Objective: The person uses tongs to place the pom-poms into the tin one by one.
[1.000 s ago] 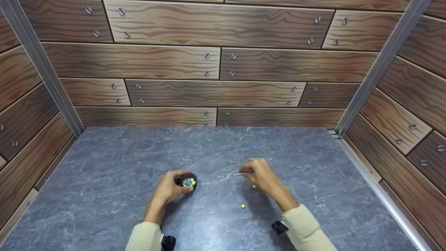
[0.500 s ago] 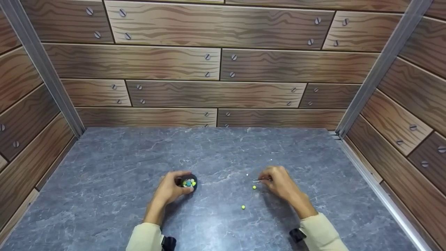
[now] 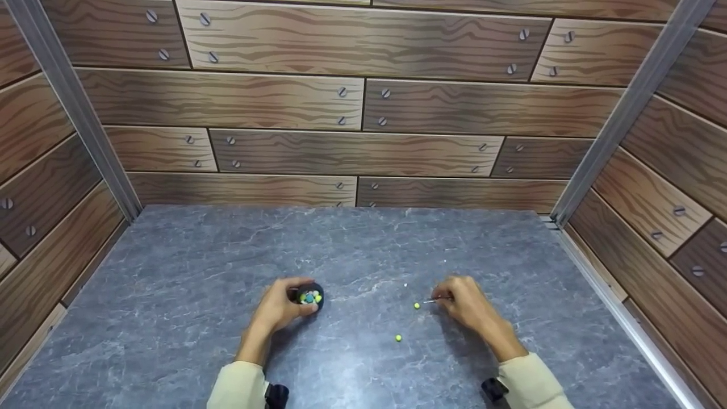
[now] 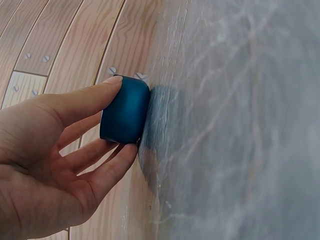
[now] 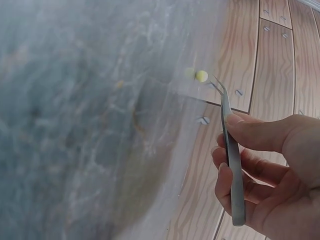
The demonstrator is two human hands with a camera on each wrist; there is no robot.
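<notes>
My left hand (image 3: 275, 307) holds a small round cup (image 4: 126, 109) on the tabletop, thumb on one side and fingers on the other. Its wall looks glossy teal in the left wrist view. Several yellow, white and blue beads (image 3: 310, 297) lie inside it. In my right hand (image 3: 468, 304) is a pair of curved-tip metal tweezers (image 5: 234, 172), pinched between thumb and fingers. The tweezer tips point at a yellow bead (image 5: 201, 76) on the table, close beside it and apparently apart from it. A second yellow bead (image 3: 398, 338) lies nearer the person.
Two tiny white specks, a nearer one (image 3: 405, 285) and a farther one (image 3: 445, 261), lie beyond the yellow beads. The grey marbled tabletop (image 3: 216, 244) is bounded by wood-patterned walls (image 3: 284, 150) at the back and sides, with metal corner posts (image 3: 613, 142).
My right hand has moved right and toward the person, bringing the tweezer tips beside the farther yellow bead. The nearer white speck has come into view. The left hand and cup stay put.
</notes>
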